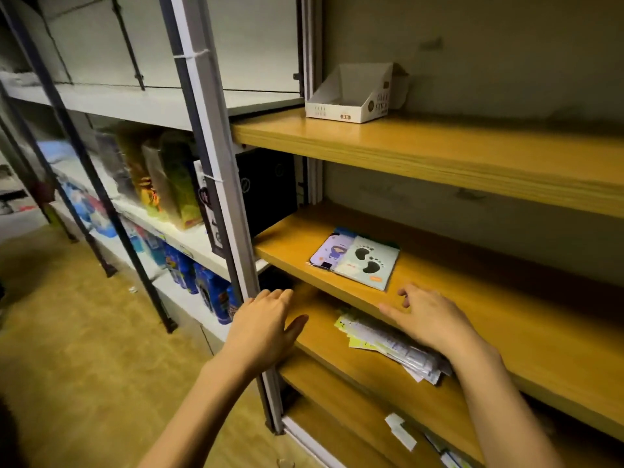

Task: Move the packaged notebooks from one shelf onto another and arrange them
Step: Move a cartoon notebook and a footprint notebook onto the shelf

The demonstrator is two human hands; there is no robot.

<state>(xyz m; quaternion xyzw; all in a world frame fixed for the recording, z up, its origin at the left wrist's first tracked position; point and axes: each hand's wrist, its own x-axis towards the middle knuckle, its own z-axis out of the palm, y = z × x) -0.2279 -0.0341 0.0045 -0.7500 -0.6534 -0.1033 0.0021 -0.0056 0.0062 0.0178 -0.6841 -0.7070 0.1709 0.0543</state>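
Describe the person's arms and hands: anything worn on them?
Nothing worn that shows. Both forearms are bare as far as the picture reaches, with no sleeve in view. The left hand and right hand have no gloves, and no watch, bracelet or ring is visible.

Shelves (439, 157) on the right are warm honey-yellow wood w/ visible grain; the upright post (216, 153) is pale grey w/ a dark edge. Two notebooks on the middle board: one lilac (329, 249) w/ a small purple cartoon figure, the other (366, 263) pale mint-grey w/ dark footprint shapes & an orange tag at the corner. Stack below (388, 342) is white & yellow-green, display box (351, 96) up top is white w/ dark lettering, left rack holds blue (209, 288), yellow & orange pkgs (162, 184).
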